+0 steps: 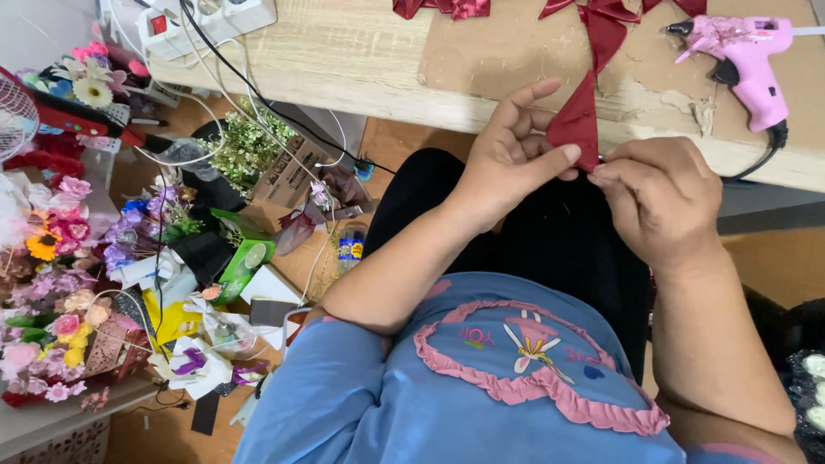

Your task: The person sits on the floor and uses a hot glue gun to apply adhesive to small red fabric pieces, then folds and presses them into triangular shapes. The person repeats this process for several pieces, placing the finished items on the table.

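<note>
Nearest to me were my blue shirt (pixel 481 378) and dark lap. Just beyond, both hands met on a folded piece of dark red satin ribbon (pixel 576 125), held in the air before the table edge. My left hand (pixel 507 159) pinched its left side, thumb across the front, fingers behind. My right hand (pixel 662 193) was closed on the bottom corner with its fingertips, which hid that corner. The piece stood point upward, its long axis nearly upright, between the hands, equally close to both. Farther off, on the worn wooden table (pixel 361 60), lay a pink glue gun (pixel 743 56) to the right and more red ribbon pieces (pixel 606 26), cut off by the frame's top. The cluttered floor at left was hard to make out.
</note>
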